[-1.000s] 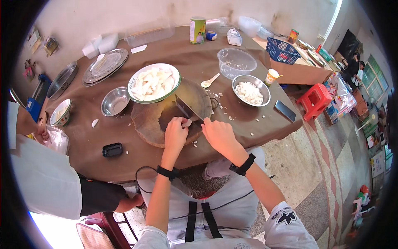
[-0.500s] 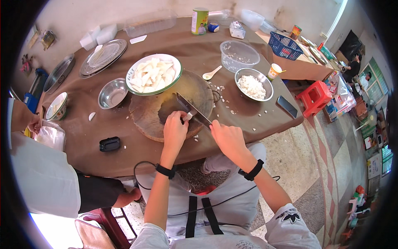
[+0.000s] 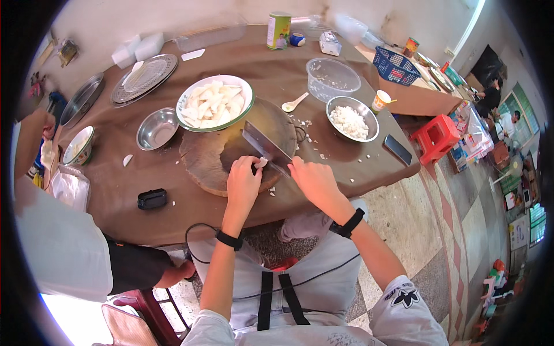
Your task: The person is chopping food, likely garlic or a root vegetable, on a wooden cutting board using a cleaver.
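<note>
Since the earlier frame, a co-worker's hand (image 3: 48,124) at far left has risen away from a plastic bag (image 3: 70,187), and the knife (image 3: 265,143) shows more of its flat. The right hand (image 3: 314,180) grips the knife over a round board (image 3: 202,161) on the worktop (image 3: 124,187); the left hand (image 3: 243,177) pinches a white piece (image 3: 262,162) near the blade

Both hands (image 3: 243,183) (image 3: 314,182) in curled grips
</note>
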